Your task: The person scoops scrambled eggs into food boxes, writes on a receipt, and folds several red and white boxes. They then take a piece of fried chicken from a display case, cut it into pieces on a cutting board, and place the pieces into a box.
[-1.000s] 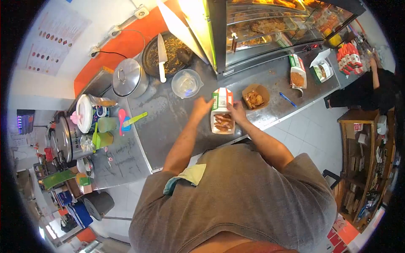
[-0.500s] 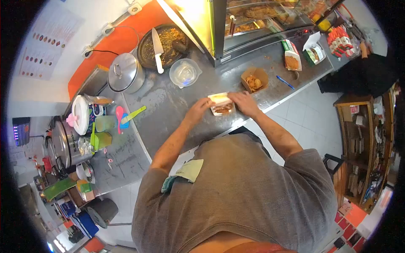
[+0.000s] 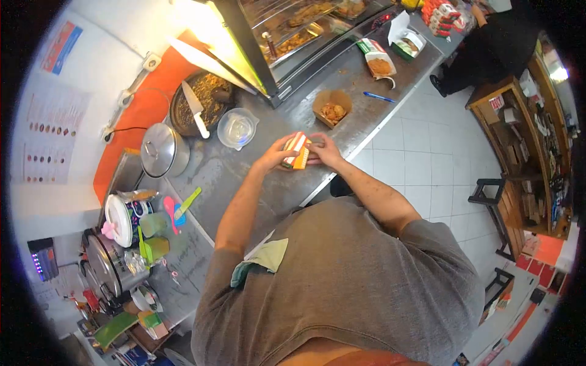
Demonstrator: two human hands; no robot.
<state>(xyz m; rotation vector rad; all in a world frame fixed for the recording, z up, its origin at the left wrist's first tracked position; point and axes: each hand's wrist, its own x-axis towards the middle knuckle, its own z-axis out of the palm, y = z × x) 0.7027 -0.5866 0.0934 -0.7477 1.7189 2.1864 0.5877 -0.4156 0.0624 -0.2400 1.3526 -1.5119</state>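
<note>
A small orange, white and red food box [image 3: 298, 152], its lid closed, is between my two hands just above the metal counter. My left hand [image 3: 276, 155] is closed around its left side, thumb on top. My right hand [image 3: 325, 151] has its fingers pressed on the right side of the box. Behind and to the right of the hands sits an open brown paper box [image 3: 332, 108] with fried pieces in it. A clear plastic bowl [image 3: 237, 129] stands to the left, beyond my left hand.
A knife [image 3: 195, 110] lies across a dark mortar [image 3: 183, 113] near a lidded pot [image 3: 165, 150]. A glass display case [image 3: 274, 91] stands behind. Two opened food boxes, a blue pen [image 3: 379, 97] and a person in dark clothes [image 3: 488, 49] are at the right.
The food box was open with food showing; its lid is now closed and the box is raised and turned in my hands. The view has swung to the right.
</note>
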